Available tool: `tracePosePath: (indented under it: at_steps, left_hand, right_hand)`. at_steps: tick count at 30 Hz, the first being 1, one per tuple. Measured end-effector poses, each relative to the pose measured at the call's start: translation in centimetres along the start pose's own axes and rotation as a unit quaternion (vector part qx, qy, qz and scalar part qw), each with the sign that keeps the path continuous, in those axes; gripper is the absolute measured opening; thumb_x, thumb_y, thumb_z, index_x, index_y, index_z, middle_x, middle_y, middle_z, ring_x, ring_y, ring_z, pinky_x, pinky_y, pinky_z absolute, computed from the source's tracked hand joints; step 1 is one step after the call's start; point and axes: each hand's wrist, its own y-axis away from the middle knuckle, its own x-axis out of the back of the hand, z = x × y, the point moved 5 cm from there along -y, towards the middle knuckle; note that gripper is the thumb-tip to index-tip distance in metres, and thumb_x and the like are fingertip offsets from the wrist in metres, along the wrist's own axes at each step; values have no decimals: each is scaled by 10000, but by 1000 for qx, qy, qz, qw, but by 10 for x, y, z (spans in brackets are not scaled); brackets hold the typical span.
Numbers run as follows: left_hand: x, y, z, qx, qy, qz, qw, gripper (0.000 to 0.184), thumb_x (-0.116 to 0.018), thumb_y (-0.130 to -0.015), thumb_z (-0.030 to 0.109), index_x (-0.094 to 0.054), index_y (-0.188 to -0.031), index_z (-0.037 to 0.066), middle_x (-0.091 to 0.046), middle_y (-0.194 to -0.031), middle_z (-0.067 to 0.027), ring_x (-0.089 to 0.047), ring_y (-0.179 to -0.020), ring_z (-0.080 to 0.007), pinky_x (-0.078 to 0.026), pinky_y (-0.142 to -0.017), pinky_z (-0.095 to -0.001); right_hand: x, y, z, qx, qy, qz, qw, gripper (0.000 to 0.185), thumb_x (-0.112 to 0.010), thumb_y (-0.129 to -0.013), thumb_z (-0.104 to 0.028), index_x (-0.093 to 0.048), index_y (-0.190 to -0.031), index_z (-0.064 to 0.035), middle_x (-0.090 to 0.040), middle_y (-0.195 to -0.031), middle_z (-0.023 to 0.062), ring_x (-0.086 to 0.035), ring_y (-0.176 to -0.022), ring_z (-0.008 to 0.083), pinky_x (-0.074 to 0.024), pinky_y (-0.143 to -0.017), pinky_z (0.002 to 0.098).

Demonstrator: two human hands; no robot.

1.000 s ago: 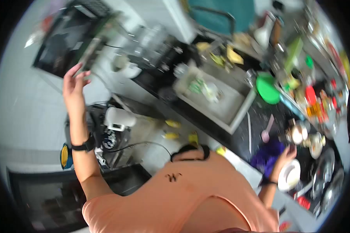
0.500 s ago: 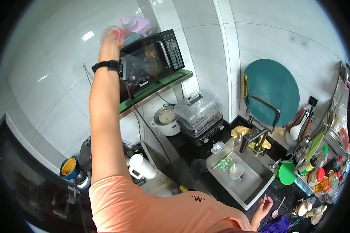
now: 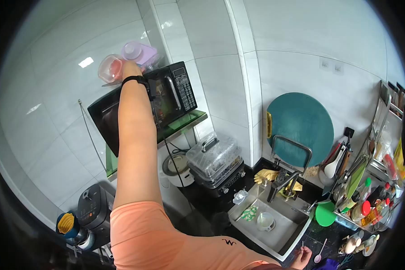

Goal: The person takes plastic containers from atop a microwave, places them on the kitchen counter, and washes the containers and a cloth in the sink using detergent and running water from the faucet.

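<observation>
My left hand reaches up to the top of the black microwave, a dark band round its wrist. It is at a clear plastic container with something reddish in it and a light purple container. The fingers are mostly hidden behind the hand and wrist, so any grip does not show. Low on the right, my right hand hangs beside the front corner of the steel sink, its fingers loosely bent and nothing clearly held. A pink spoon lies just right of it.
The microwave stands on a green-topped wall shelf. Below are a white pot and a clear-lidded cooker. A cup sits in the sink. A round teal board leans behind the tap. Bottles and a rack crowd the right.
The view has shifted, so the microwave and sink appear lower and farther left. My left hand has moved from over the clear container to its right side. My right hand's fingers look more bent.
</observation>
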Motion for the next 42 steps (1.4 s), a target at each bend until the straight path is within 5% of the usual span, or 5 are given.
tracePosePath:
  at_steps: [1,4,7,13,42]
  left_hand:
    - [-6,-4,1,-156,-383,-53,909,230,-503,-961,115,-621,-1097,-28,-645,-1096,-192,-636,-967,-382,-585,-768,-511]
    - [-32,-158,-77,105,-245,33,963,201,-657,-910,214,-703,-1054,82,-717,-1038,-2,-668,-938,-171,-539,-701,-364]
    - [-25,-79,-33,-44,-484,-15,874,208,-656,-917,293,-719,-1034,133,-711,-1049,75,-665,-929,-135,-507,-693,-309]
    - [-15,-84,-35,231,287,39,929,328,-467,-1002,251,-526,-1298,124,-666,-1132,-116,-648,-1010,-345,-570,-814,-517]
    - [47,318,143,211,369,-336,840,442,-294,-926,-88,-218,-1348,-194,-401,-1293,-418,-549,-1087,-554,-598,-864,-473]
  right_hand:
    - [8,-1,4,3,3,0,1000,243,-595,-931,-157,-460,-1092,-36,-630,-892,72,-563,-563,93,-521,-504,248]
    - [18,1,1,-60,54,39,996,112,-576,-952,-95,-552,-1045,-37,-611,-876,37,-555,-617,86,-472,-547,211]
    - [26,1,1,-32,69,21,997,104,-564,-956,-93,-553,-1042,-35,-616,-885,46,-567,-599,92,-473,-536,208]
    - [20,-4,-16,-46,73,8,996,85,-565,-957,-93,-561,-1025,-42,-606,-877,32,-566,-599,88,-459,-536,207]
    - [58,5,-148,-160,74,-159,971,128,-498,-955,21,-555,-1053,-39,-573,-989,27,-579,-821,106,-519,-760,261]
